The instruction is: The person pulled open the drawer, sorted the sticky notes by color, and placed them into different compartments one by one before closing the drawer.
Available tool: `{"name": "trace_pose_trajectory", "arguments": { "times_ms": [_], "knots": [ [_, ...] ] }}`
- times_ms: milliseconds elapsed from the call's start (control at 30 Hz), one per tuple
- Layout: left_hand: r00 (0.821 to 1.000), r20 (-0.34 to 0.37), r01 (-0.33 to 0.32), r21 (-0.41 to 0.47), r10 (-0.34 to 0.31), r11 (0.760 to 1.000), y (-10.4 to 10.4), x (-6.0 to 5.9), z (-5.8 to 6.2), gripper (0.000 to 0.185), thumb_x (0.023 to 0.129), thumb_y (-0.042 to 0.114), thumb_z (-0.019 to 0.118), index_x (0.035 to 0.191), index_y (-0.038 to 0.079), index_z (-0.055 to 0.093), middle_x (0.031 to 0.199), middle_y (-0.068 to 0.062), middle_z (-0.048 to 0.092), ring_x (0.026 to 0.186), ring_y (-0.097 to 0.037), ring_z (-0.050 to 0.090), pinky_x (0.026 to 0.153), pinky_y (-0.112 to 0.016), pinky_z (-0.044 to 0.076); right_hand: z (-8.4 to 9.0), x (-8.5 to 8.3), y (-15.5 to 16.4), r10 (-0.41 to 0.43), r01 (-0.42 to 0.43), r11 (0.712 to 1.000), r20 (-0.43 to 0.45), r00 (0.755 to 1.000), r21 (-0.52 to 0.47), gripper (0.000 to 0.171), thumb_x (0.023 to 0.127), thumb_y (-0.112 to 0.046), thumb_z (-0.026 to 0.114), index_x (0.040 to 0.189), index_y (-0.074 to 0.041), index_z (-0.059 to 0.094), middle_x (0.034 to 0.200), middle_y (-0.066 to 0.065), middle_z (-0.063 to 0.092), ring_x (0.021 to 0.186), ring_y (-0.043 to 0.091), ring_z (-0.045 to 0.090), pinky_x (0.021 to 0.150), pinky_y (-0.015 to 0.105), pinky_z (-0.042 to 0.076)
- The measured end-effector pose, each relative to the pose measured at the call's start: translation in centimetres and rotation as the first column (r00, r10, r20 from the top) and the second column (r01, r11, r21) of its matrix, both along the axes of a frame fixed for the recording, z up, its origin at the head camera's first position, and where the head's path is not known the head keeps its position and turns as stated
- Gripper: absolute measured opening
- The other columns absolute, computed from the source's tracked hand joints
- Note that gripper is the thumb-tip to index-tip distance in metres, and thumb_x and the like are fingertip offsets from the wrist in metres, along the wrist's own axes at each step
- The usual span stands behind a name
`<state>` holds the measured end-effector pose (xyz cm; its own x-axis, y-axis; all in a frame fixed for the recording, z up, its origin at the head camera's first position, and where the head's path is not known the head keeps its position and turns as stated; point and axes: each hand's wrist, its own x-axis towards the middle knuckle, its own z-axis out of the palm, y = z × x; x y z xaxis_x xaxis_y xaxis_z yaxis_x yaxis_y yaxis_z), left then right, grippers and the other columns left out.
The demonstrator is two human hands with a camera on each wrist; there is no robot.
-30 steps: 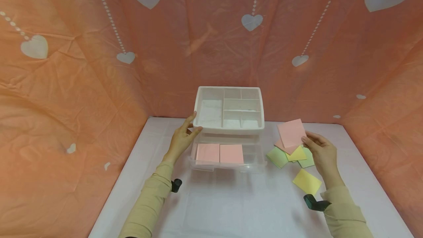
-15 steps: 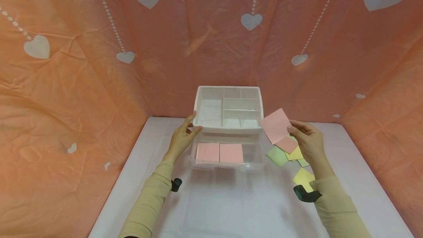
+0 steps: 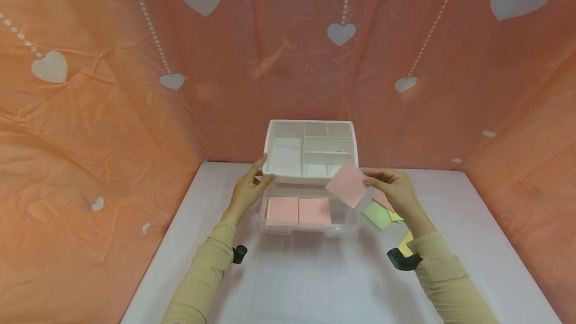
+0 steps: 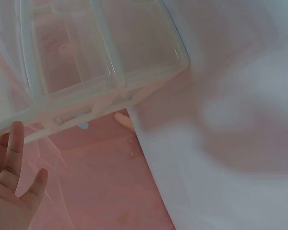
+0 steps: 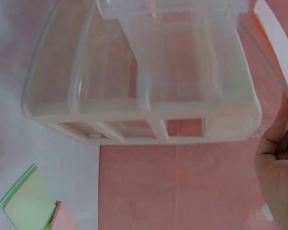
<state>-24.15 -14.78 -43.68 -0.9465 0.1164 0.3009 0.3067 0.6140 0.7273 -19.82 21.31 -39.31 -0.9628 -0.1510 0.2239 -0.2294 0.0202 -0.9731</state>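
Observation:
A white organizer box (image 3: pixel 270 139) with a compartment tray on top stands at the back of the table. Its clear drawer (image 3: pixel 344 214) is pulled out and holds two pink notes (image 3: pixel 299 210) side by side. My left hand (image 3: pixel 263 170) rests with straight fingers against the box's front left corner; the left wrist view shows those fingers (image 4: pixel 12 158) just beside the tray (image 4: pixel 101 57). My right hand (image 3: pixel 366 180) pinches a single pink note (image 3: pixel 346 186) by its right edge, tilted in the air over the drawer's right part.
Loose notes lie on the table right of the drawer: green (image 3: pixel 377 214), yellow (image 3: pixel 406 238) and pink (image 3: pixel 383 199), partly hidden by my right forearm. A green note (image 5: pixel 24 201) shows in the right wrist view. Orange heart-patterned cloth (image 3: pixel 90 114) walls in the white table (image 3: pixel 306 279).
My right hand carried the pink note left from above the loose pile to over the drawer's right side. The left hand stayed at the box corner.

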Motion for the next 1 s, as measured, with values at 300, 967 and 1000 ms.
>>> {"name": "trace_pose_trajectory", "arguments": {
  "times_ms": [300,967,1000],
  "knots": [
    [1.000,0.009,-0.002,0.011,0.002,1.000,0.0,0.1,-0.2,0.062,0.089,0.043,0.058,0.143,0.043,0.028,0.118,-0.018,0.062,0.079,-0.023,0.063,0.068,-0.036,0.052,-0.9,-0.5,-1.9,-0.011,0.001,0.922,0.025,1.000,0.387,0.029,0.088,-0.023,0.065,0.111,-0.005,0.068,0.101,-0.003,0.071,0.084,0.000,0.061,0.070,0.021,0.050],
    [1.000,0.018,-0.017,0.000,0.017,1.000,0.0,-0.1,-0.1,0.062,0.089,0.046,0.057,0.143,0.044,0.027,0.119,-0.018,0.061,0.081,-0.025,0.064,0.069,-0.037,0.052,-1.4,-0.6,-3.7,0.181,0.073,0.711,-0.283,0.942,0.699,0.012,0.080,-0.003,0.067,0.089,-0.009,0.073,0.088,0.004,0.070,0.081,0.013,0.058,0.072,0.026,0.047],
    [1.000,0.016,-0.016,0.001,0.016,1.000,0.0,-0.1,-0.1,0.062,0.089,0.046,0.057,0.143,0.043,0.027,0.119,-0.019,0.061,0.081,-0.025,0.064,0.068,-0.037,0.052,-1.5,-0.6,-3.7,0.182,0.076,0.709,-0.287,0.941,0.701,0.012,0.080,-0.003,0.067,0.088,-0.009,0.073,0.089,0.004,0.070,0.081,0.014,0.058,0.072,0.026,0.047]
  ]
}}
